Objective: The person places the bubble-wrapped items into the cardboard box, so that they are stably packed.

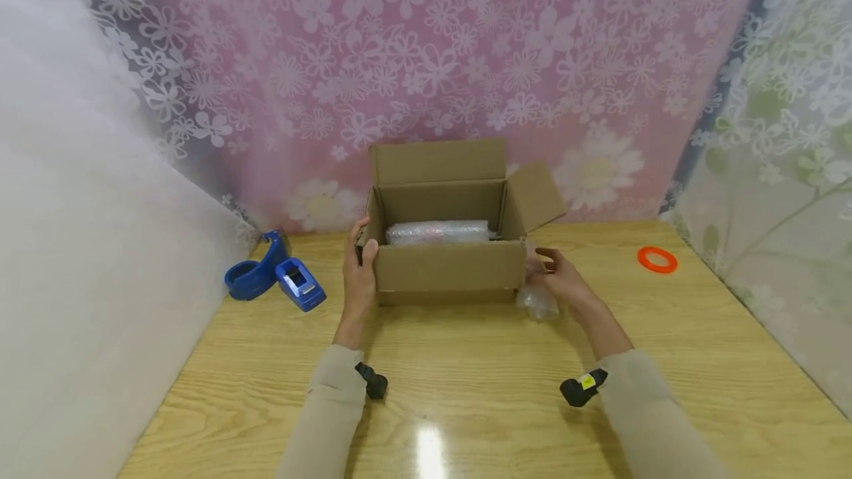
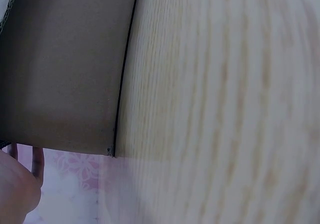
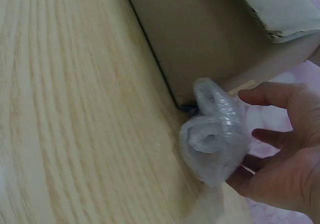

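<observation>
An open cardboard box (image 1: 452,268) stands on the table, a rolled bubble-wrapped item (image 1: 435,232) lying inside it. My left hand (image 1: 360,279) grips the box's left side, thumb at the front corner and fingers along the outer wall. In the left wrist view, part of that hand (image 2: 19,186) shows at the box's edge. Beside the box's right front corner sits a crumpled roll of clear bubble wrap (image 3: 215,134). My right hand (image 3: 285,149) is at this roll, its lower fingers touching it and the upper finger apart from it. What the roll contains is unclear.
A blue tape dispenser (image 1: 256,272) and a smaller blue tool (image 1: 301,284) lie at the left. On the right is an orange ring (image 1: 657,259). A raised flap (image 1: 536,196) sticks out rightward from the box. Patterned cloth (image 1: 439,58) hangs behind the table.
</observation>
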Available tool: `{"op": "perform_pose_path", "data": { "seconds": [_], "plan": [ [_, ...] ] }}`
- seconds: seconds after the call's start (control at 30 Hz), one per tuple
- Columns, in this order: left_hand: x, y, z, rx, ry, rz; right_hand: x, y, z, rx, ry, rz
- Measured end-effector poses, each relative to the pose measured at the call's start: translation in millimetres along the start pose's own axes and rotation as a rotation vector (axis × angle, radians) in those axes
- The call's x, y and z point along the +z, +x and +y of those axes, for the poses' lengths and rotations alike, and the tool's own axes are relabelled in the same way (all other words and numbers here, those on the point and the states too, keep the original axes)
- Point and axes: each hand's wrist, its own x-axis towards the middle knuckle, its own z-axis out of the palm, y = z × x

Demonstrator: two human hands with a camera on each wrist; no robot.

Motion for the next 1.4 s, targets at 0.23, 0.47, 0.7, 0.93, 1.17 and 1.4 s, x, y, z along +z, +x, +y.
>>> {"op": "perform_pose_path", "data": {
  "seconds": [0.23, 0.47, 0.7, 0.93, 1.17, 1.4],
  "plan": [
    [-4.9, 0.0, 1.0, -0.005, 0.009, 0.006, 14.9, 7.4, 7.6, -0.01, -0.064, -0.016],
    [-1.3, 4.6, 6.9, -0.01, 0.001, 0.0, -1.5, 7.7, 10.9, -0.026, -0.136, -0.007],
    [0.6, -2.7, 41.1, -0.016, -0.008, -0.018, -14.6, 5.4, 13.0, -0.058, -0.227, 0.025],
    [1.5, -4.9, 47.0, -0.021, -0.017, -0.021, -6.7, 7.3, 16.2, -0.086, -0.334, 0.177],
    [0.1, -7.7, 46.5, -0.036, -0.007, -0.036, -16.3, -1.0, 21.3, -0.02, -0.212, 0.189],
    [-2.0, -7.1, 48.5, -0.044, -0.014, -0.021, -38.1, -10.1, 10.0, -0.012, -0.082, 0.194]
  ]
}}
